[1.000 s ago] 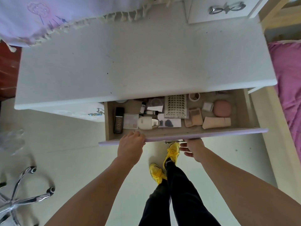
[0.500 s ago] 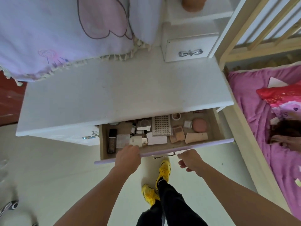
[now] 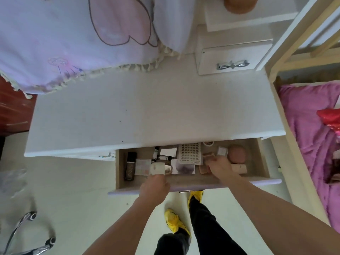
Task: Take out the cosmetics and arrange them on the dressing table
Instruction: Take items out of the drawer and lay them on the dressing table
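The drawer [image 3: 195,183] of the white dressing table [image 3: 150,111] stands pulled out, with cosmetics inside. My left hand [image 3: 154,186] reaches over the drawer front and grips the near end of a cream jar [image 3: 157,167]. My right hand [image 3: 219,168] is inside the drawer, its fingers bent down onto beige compacts [image 3: 207,155]; whether they grip one is hidden. Also in the drawer are a black foundation bottle [image 3: 131,166], a pale palette [image 3: 142,166], a lash card [image 3: 189,153], a pink round case [image 3: 237,153] and a beige tube [image 3: 240,168].
A small white drawer box with a bow handle [image 3: 232,57] stands at the table's back right. A lilac fringed cloth [image 3: 73,43] hangs over the back left. A wooden bed frame [image 3: 281,126] with pink bedding [image 3: 309,135] is close on the right, a chair base [image 3: 27,234] at lower left.
My right hand left the drawer front and went into the drawer onto the beige compacts. My left hand closed round the cream jar. The view tilted up.
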